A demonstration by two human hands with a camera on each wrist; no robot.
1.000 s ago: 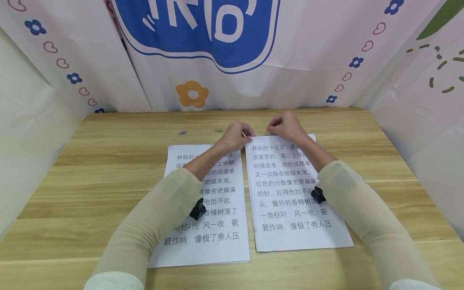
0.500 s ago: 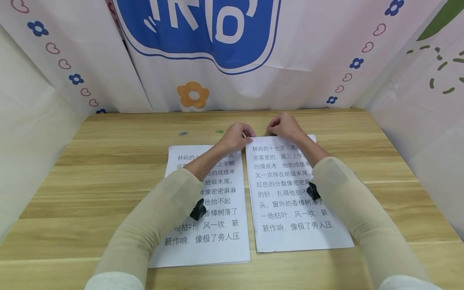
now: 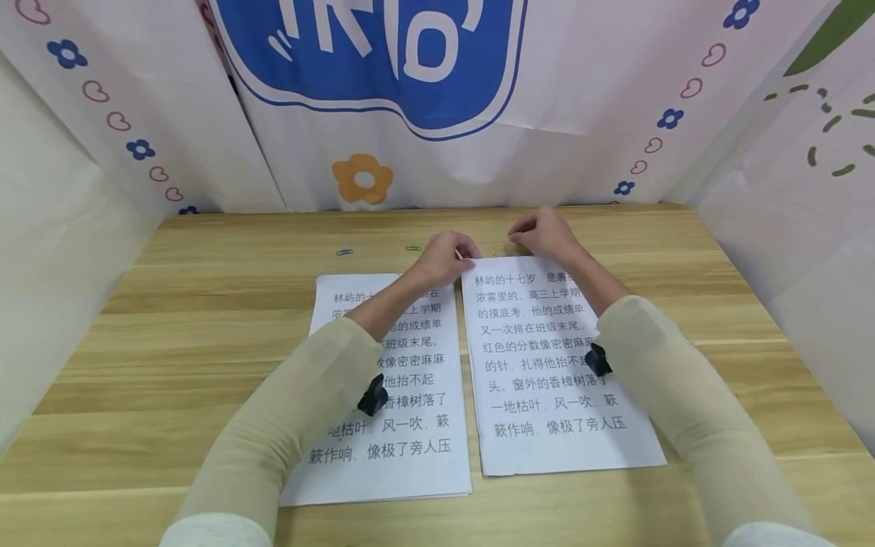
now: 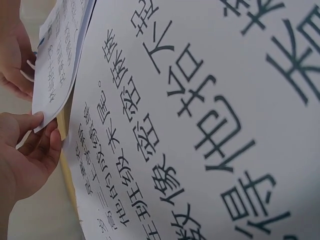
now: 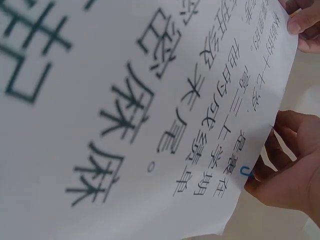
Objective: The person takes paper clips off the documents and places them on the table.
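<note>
Two stacks of printed paper lie side by side, the left stack (image 3: 417, 471) and the right stack (image 3: 547, 448). My left hand (image 3: 447, 257) pinches the top left corner of the right stack; in the left wrist view the thumb of the left hand (image 4: 30, 155) is on top and the fingers underneath. At that stack's top edge is my right hand (image 3: 545, 234). In the right wrist view a blue paper clip (image 5: 245, 171) overlaps the page edge, and the curled fingers of the right hand (image 5: 292, 160) pinch at it; their contact is partly hidden. That clip is hidden in the head view.
Behind the papers on the wooden table (image 3: 171, 319) lie another blue paper clip (image 3: 345, 251), a green paper clip (image 3: 413, 248) and a yellow paper clip (image 3: 497, 251). A printed white curtain (image 3: 581, 91) rises at the table's back edge, with pale walls at both sides.
The right hand dips slightly toward the left, then shifts back and to the right, leaving the yellow clip more visible. The left hand and both stacks stay in place.
</note>
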